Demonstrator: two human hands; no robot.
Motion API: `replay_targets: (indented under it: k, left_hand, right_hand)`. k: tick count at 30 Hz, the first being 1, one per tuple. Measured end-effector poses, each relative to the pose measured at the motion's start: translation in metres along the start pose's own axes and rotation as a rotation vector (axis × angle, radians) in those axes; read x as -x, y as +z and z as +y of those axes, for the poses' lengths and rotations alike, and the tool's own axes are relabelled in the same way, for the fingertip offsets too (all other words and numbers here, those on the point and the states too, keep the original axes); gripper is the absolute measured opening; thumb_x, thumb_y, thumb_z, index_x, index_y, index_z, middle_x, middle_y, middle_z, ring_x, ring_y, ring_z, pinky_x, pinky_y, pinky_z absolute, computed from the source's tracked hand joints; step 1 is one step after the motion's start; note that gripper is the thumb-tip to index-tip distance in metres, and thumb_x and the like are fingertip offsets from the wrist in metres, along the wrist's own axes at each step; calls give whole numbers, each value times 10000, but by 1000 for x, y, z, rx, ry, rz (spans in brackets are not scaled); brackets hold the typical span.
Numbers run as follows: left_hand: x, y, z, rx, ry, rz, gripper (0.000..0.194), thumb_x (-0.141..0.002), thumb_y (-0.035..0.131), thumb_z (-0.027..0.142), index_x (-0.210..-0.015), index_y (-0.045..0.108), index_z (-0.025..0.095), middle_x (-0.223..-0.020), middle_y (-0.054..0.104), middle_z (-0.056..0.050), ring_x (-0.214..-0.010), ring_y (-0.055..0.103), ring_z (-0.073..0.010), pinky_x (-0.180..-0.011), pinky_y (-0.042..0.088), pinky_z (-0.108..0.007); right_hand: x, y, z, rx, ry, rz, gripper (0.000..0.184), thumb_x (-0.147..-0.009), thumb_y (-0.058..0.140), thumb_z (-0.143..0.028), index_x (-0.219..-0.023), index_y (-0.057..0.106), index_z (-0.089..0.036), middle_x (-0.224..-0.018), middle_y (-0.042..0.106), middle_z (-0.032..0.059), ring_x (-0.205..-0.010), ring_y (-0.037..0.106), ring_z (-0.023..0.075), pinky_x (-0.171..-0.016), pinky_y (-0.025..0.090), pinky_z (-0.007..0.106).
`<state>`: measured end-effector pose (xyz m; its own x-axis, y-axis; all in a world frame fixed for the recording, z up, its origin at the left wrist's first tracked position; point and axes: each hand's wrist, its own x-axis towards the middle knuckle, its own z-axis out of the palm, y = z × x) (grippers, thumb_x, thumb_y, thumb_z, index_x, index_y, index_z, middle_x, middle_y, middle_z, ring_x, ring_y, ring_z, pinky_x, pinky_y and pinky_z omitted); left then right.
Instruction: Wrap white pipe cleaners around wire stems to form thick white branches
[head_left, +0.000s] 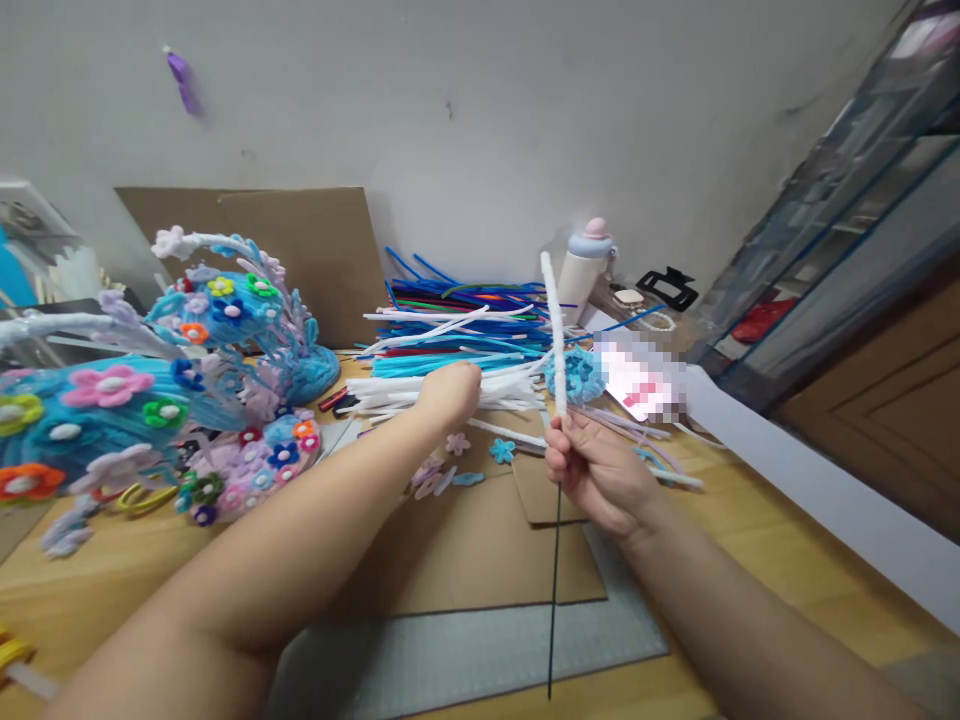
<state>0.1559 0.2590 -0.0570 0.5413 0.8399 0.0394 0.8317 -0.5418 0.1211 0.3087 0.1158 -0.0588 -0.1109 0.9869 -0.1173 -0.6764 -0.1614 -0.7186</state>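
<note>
My right hand (596,465) is closed around a thin dark green wire stem (555,590), holding it upright. The upper part of this stem is wrapped in white fuzzy pipe cleaner (556,330). My left hand (450,390) reaches to the bundle of white pipe cleaners (510,388); its fingers are turned away and hidden, so I cannot tell whether it grips any. Below the hands lie a small blue flower (502,451), a pale pink flower (457,444) and several loose petals (431,475) on brown cardboard (465,560).
Colourful pipe cleaners (465,310) are stacked by the wall. Fuzzy blue flowered trees (217,310) stand left, beside a round flower-covered piece (259,465). At the right are a white bottle (583,270), a blue fuzzy ball (576,376), a lit phone (637,380) and a black hair claw (670,287).
</note>
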Motion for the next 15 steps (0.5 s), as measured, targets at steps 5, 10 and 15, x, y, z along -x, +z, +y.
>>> replay_targets:
  k: [5,10,15]
  left_hand:
    - [6,3,2,13,-17,-5,314,-885,538,305,-1165,532,163,-1169,562,-88,-983,585,-210,-816,506,-409]
    - [11,-17,-3,54,-87,110,280,-886,534,296,-1136,551,170,-1134,581,-84,-966,592,-206,-804,507,-390]
    - [55,-67,-11,96,-85,380,182,-893,443,209,-964,609,189,-871,665,-48,-845,618,-203,-734,462,-299]
  right_hand:
    - [-1,-1,3,15,4,4,258,-694,773,-276,-805,569,-163,-600,572,-68,-497,588,56,-471,515,139]
    - [-3,-2,4,36,25,19,234,-711,758,-272,-801,570,-165,-604,574,-61,-497,591,63,-471,515,150]
    - [-2,-4,5,69,42,51,205,-742,730,-274,-799,565,-168,-614,584,-55,-513,606,63,-483,516,147]
